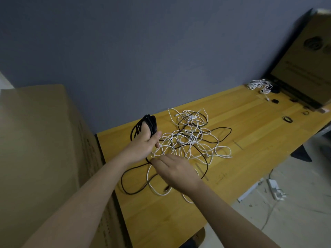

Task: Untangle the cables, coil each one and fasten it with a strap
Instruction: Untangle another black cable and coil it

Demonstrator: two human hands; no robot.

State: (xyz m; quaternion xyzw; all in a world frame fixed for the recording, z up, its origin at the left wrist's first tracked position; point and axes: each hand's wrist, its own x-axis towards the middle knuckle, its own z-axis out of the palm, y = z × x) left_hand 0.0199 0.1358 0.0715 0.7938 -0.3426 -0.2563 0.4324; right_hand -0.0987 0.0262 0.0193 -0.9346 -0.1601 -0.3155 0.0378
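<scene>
My left hand grips a coil of black cable held upright above the wooden table. The loose end of that black cable runs down to my right hand, which pinches it near the table's left side. A tangle of white and black cables lies spread over the middle of the table, just right of both hands. A long black loop trails toward the near edge.
Coiled white cables lie at the far right, with black straps scattered near them. A large cardboard box stands at the left and another at the far right. A white power strip lies on the floor.
</scene>
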